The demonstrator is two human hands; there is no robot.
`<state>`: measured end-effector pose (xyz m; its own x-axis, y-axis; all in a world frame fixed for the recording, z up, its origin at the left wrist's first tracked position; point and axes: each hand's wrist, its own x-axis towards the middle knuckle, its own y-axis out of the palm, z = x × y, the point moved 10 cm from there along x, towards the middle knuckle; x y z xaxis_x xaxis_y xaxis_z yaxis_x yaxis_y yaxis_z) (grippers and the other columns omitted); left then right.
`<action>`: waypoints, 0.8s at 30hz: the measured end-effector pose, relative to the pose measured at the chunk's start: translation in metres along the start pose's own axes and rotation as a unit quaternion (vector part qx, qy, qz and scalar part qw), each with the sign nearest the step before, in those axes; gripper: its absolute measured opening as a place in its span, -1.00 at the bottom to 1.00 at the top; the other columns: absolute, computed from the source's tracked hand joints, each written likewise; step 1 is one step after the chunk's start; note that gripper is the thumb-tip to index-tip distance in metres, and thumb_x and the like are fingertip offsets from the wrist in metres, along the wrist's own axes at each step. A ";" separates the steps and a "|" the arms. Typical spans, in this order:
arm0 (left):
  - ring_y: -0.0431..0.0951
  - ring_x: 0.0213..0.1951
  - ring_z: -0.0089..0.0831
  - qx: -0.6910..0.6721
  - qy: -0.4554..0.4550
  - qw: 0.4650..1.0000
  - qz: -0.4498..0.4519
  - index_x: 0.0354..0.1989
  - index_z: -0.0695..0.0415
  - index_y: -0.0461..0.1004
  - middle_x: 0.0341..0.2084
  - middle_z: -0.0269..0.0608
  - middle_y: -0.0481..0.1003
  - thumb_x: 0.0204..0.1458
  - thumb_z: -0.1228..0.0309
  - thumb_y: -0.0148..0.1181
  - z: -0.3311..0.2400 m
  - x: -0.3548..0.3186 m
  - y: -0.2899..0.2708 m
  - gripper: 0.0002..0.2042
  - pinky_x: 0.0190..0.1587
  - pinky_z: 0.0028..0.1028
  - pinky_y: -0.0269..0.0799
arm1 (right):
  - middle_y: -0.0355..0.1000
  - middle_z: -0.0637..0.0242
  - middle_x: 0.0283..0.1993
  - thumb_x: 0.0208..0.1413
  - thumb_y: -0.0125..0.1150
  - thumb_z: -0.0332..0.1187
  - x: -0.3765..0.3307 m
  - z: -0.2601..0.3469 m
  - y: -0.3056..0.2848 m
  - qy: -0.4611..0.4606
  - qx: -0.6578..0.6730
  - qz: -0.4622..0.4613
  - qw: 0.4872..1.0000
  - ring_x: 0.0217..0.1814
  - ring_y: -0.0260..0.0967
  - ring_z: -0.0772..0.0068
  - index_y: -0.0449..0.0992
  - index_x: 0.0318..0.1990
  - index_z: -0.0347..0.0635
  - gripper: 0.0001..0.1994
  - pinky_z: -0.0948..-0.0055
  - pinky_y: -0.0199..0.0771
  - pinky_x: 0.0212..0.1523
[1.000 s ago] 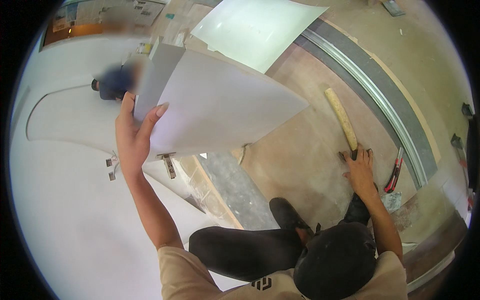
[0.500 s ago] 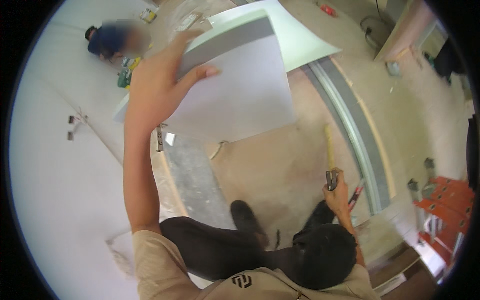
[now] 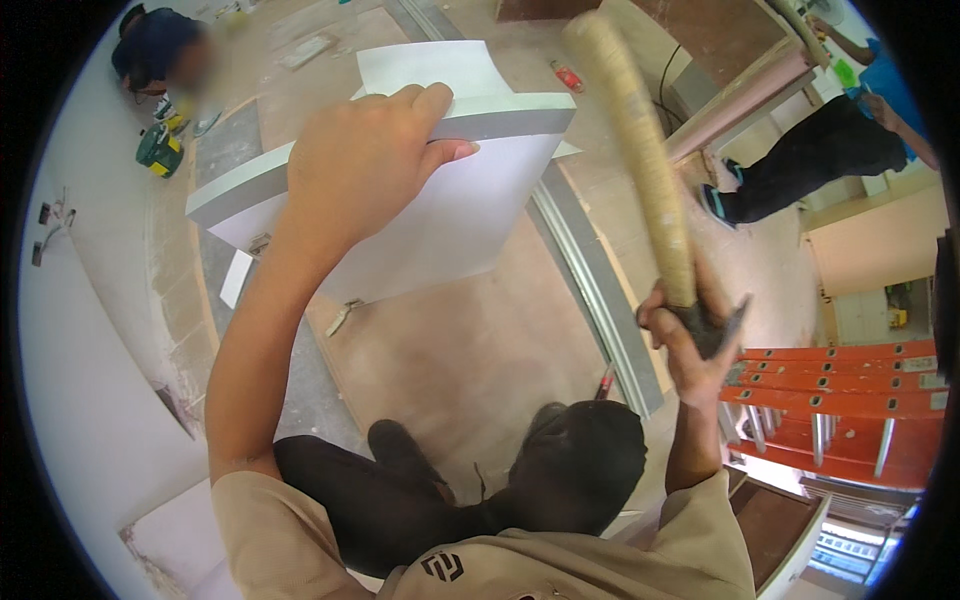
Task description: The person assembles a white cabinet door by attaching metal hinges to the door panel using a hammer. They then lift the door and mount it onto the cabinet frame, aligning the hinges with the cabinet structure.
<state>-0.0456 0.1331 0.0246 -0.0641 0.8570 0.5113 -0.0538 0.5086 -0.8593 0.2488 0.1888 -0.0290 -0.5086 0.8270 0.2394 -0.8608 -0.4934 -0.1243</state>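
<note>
My left hand (image 3: 360, 160) is closed over the upper edge of a white panel (image 3: 450, 225) with a grey band along that edge, thumb on the near face. The panel stands tilted in front of me. Small metal fittings (image 3: 350, 303) show at its lower edge. In my right hand (image 3: 690, 355) is a hammer (image 3: 645, 160), gripped around its dark head. Its pale wooden handle points up and away, slightly blurred, to the right of the panel and apart from it.
A metal track (image 3: 590, 285) runs along the floor beyond my knees. Orange ladders (image 3: 835, 385) lie at the right. One person (image 3: 165, 50) crouches far left by a green bucket (image 3: 160, 150); another (image 3: 810, 165) is at the upper right. A red-handled tool (image 3: 605, 382) lies near my right knee.
My right hand has risen from low near the floor, bringing the hammer up close. My left hand keeps hold of the panel, which now shows its edge more fully. The view has shifted.
</note>
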 end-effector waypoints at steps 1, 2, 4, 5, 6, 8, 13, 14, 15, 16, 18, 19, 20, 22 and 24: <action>0.61 -0.30 -0.09 -0.008 -0.005 1.000 0.003 -0.22 0.09 0.44 -0.40 -0.15 0.58 0.13 -0.03 0.19 0.001 0.000 0.001 -0.61 -0.31 -0.17 0.45 | 0.46 0.24 -0.24 0.09 0.23 -0.57 -0.002 -0.010 0.001 0.034 -0.026 0.014 0.999 -0.28 0.40 0.55 0.18 0.41 -0.48 -0.32 0.62 0.40 -0.37; 0.61 -0.30 -0.10 -0.012 -0.002 1.000 0.000 -0.24 0.09 0.43 -0.40 -0.17 0.58 0.14 -0.03 0.19 0.001 -0.002 0.001 -0.61 -0.30 -0.17 0.45 | 0.45 0.26 -0.24 0.08 0.23 -0.57 -0.002 -0.016 0.005 0.047 -0.034 0.026 0.998 -0.27 0.38 0.57 0.19 0.40 -0.48 -0.31 0.61 0.39 -0.36; 0.61 -0.30 -0.12 -0.017 0.003 1.000 -0.006 -0.26 0.09 0.41 -0.40 -0.19 0.57 0.15 -0.02 0.17 0.001 -0.002 0.002 -0.62 -0.30 -0.17 0.45 | 0.44 0.26 -0.25 0.06 0.22 -0.58 -0.003 -0.008 0.007 0.019 -0.076 0.047 0.996 -0.30 0.38 0.56 0.20 0.40 -0.50 -0.31 0.61 0.38 -0.36; 0.61 -0.30 -0.12 -0.008 0.000 1.000 0.001 -0.25 0.09 0.41 -0.40 -0.20 0.57 0.15 -0.02 0.17 0.003 -0.003 0.004 -0.62 -0.30 -0.17 0.46 | 0.45 0.25 -0.26 0.05 0.22 -0.57 -0.004 -0.005 0.008 0.031 -0.063 0.038 0.997 -0.32 0.38 0.56 0.20 0.39 -0.51 -0.31 0.61 0.38 -0.36; 0.61 -0.30 -0.13 0.001 -0.004 1.000 0.008 -0.25 0.09 0.41 -0.39 -0.21 0.57 0.16 -0.02 0.16 0.004 -0.003 0.005 -0.62 -0.30 -0.17 0.46 | 0.45 0.25 -0.26 0.03 0.22 -0.57 -0.005 0.000 0.009 0.044 -0.050 0.030 0.997 -0.33 0.39 0.55 0.20 0.39 -0.51 -0.30 0.61 0.39 -0.37; 0.61 -0.30 -0.14 0.007 -0.007 1.000 0.014 -0.24 0.08 0.42 -0.39 -0.21 0.57 0.16 -0.02 0.15 0.007 -0.004 0.006 -0.62 -0.29 -0.17 0.47 | 0.45 0.22 -0.26 0.02 0.23 -0.55 -0.006 0.018 0.009 0.037 -0.052 0.012 0.998 -0.36 0.40 0.54 0.21 0.38 -0.53 -0.29 0.61 0.40 -0.38; 0.61 -0.30 -0.14 0.011 -0.004 1.000 0.008 -0.22 0.09 0.43 -0.38 -0.20 0.58 0.16 -0.01 0.16 0.005 -0.004 0.006 -0.63 -0.29 -0.19 0.48 | 0.45 0.12 -0.31 0.04 0.21 -0.51 -0.008 0.090 0.008 -0.177 -0.048 -0.038 0.982 -0.44 0.37 0.51 0.26 0.28 -0.60 -0.38 0.58 0.38 -0.40; 0.61 -0.30 -0.14 0.008 -0.007 1.000 0.010 -0.22 0.09 0.43 -0.37 -0.20 0.58 0.16 0.00 0.16 0.006 -0.004 0.006 -0.63 -0.29 -0.18 0.48 | 0.45 0.10 -0.29 0.07 0.20 -0.51 -0.010 0.097 0.009 -0.221 -0.029 -0.045 0.974 -0.44 0.36 0.51 0.28 0.24 -0.59 -0.44 0.55 0.40 -0.34; 0.61 -0.31 -0.14 0.004 -0.009 1.000 0.012 -0.21 0.08 0.43 -0.37 -0.20 0.58 0.16 0.00 0.17 0.006 -0.004 0.006 -0.63 -0.30 -0.18 0.48 | 0.44 0.08 -0.27 0.09 0.18 -0.51 -0.012 0.104 0.009 -0.264 -0.011 -0.051 0.963 -0.43 0.35 0.52 0.30 0.21 -0.58 -0.49 0.52 0.41 -0.27; 0.61 -0.31 -0.14 -0.001 -0.011 1.000 0.014 -0.21 0.08 0.44 -0.37 -0.19 0.58 0.16 0.00 0.17 0.005 -0.004 0.005 -0.64 -0.30 -0.18 0.48 | 0.44 0.09 -0.26 0.10 0.18 -0.52 -0.009 0.083 0.006 -0.193 -0.041 -0.037 0.980 -0.42 0.35 0.52 0.29 0.23 -0.57 -0.47 0.52 0.41 -0.28; 0.61 -0.31 -0.14 -0.007 -0.008 1.000 0.016 -0.21 0.09 0.44 -0.37 -0.19 0.58 0.15 0.01 0.18 0.004 -0.006 0.004 -0.64 -0.30 -0.18 0.48 | 0.44 0.12 -0.24 0.10 0.17 -0.52 -0.007 0.028 -0.002 -0.051 -0.096 -0.006 0.994 -0.40 0.36 0.52 0.28 0.28 -0.55 -0.44 0.51 0.42 -0.28; 0.61 -0.31 -0.14 -0.014 -0.004 1.000 0.014 -0.21 0.09 0.44 -0.38 -0.19 0.58 0.15 0.02 0.18 0.001 -0.005 0.003 -0.65 -0.30 -0.18 0.48 | 0.44 0.15 -0.25 0.09 0.18 -0.53 -0.007 0.012 0.003 -0.028 -0.107 0.019 0.994 -0.39 0.36 0.51 0.26 0.31 -0.54 -0.40 0.52 0.41 -0.32; 0.60 -0.31 -0.14 -0.012 -0.004 1.000 0.010 -0.21 0.08 0.43 -0.38 -0.20 0.58 0.15 0.02 0.18 0.001 -0.006 0.002 -0.65 -0.30 -0.19 0.48 | 0.43 0.17 -0.27 0.08 0.18 -0.54 -0.003 0.002 0.015 -0.006 -0.114 0.049 0.992 -0.38 0.36 0.51 0.23 0.35 -0.52 -0.36 0.53 0.40 -0.36; 0.60 -0.32 -0.14 -0.008 -0.004 1.000 0.000 -0.22 0.08 0.43 -0.38 -0.20 0.58 0.15 0.03 0.18 0.002 -0.008 0.004 -0.66 -0.30 -0.19 0.48 | 0.43 0.22 -0.29 0.06 0.19 -0.56 0.000 0.011 0.015 0.043 -0.064 0.045 0.996 -0.37 0.37 0.53 0.18 0.40 -0.51 -0.31 0.59 0.38 -0.39; 0.60 -0.32 -0.14 -0.003 -0.004 1.000 0.011 -0.22 0.08 0.43 -0.38 -0.20 0.58 0.15 0.03 0.18 0.003 -0.007 0.004 -0.66 -0.30 -0.19 0.48 | 0.44 0.25 -0.30 0.07 0.20 -0.56 -0.001 0.016 0.015 0.050 -0.026 0.048 0.997 -0.37 0.34 0.61 0.19 0.40 -0.50 -0.31 0.62 0.35 -0.36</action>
<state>-0.0485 0.1294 0.0176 -0.0739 0.8674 0.4922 -0.0453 0.4901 -0.8705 0.2368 0.1765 -0.0161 -0.5860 0.8002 0.1274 -0.8060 -0.5596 -0.1927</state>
